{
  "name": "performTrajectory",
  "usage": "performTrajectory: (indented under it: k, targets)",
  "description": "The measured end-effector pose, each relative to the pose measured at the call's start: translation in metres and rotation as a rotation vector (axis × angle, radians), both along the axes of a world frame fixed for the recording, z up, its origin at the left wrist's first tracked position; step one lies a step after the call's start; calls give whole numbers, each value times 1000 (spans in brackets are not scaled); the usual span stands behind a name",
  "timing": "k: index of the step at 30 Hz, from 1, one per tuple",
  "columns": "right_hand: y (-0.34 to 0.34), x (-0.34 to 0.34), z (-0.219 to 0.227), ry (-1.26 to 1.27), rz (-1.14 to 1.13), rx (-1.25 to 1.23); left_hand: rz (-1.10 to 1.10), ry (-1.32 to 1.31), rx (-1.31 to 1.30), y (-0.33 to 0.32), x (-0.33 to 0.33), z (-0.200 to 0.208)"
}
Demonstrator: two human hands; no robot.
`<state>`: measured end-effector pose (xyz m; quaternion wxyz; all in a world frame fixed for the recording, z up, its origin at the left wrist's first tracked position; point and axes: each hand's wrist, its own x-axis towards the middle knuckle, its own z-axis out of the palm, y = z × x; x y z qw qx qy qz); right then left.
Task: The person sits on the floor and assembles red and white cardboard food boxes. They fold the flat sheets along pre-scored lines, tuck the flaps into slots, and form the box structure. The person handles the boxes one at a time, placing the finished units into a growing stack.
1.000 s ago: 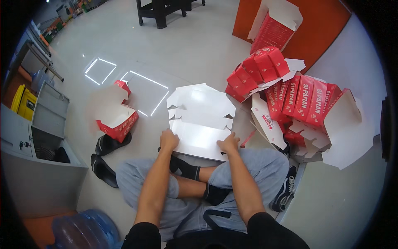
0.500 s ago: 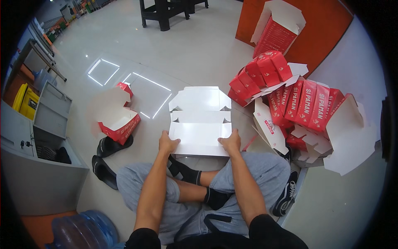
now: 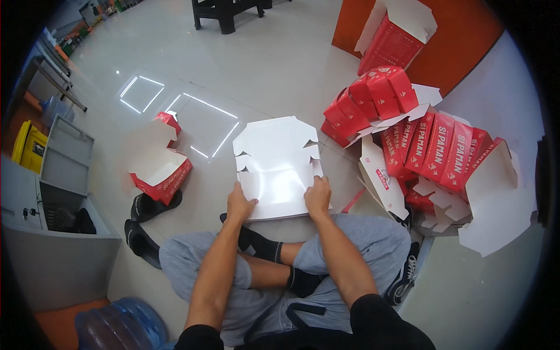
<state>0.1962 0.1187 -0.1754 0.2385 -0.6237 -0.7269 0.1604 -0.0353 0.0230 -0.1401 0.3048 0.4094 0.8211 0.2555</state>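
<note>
A white cardboard box blank, partly folded with cut side tabs, lies with its plain face up in front of my crossed legs. My left hand grips its near left edge, thumb on top and the other fingers mostly hidden at the side. On the opposite edge, a little higher up, my right hand is closed on the board with its fingers curled. Light glares off the middle of the cardboard. To the left sits a red and white open box, formed but with its lid up.
Red folded boxes are piled at the right, with more stacked red boxes behind. Black slippers lie at the left near a grey cabinet. A large blue water bottle is at the lower left.
The cardboard has turned slightly, and its far panel now lies more in line with the rest. My right hand has moved up the right edge and its fingers have curled. The view has shifted a little.
</note>
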Motion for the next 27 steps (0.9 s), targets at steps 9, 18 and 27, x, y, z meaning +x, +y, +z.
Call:
performTrajectory:
  k: [9, 18, 27]
  targets:
    - [-21, -34, 11, -195, 188, -24, -52, 114, 2, 0, 12, -1]
    - [-7, -41, 44, -150, 381, -432, 116, 38, -82, -5, 9, -7]
    - [66, -5, 14, 45, 391, -645, 256, 22, -104, -1, 22, -4]
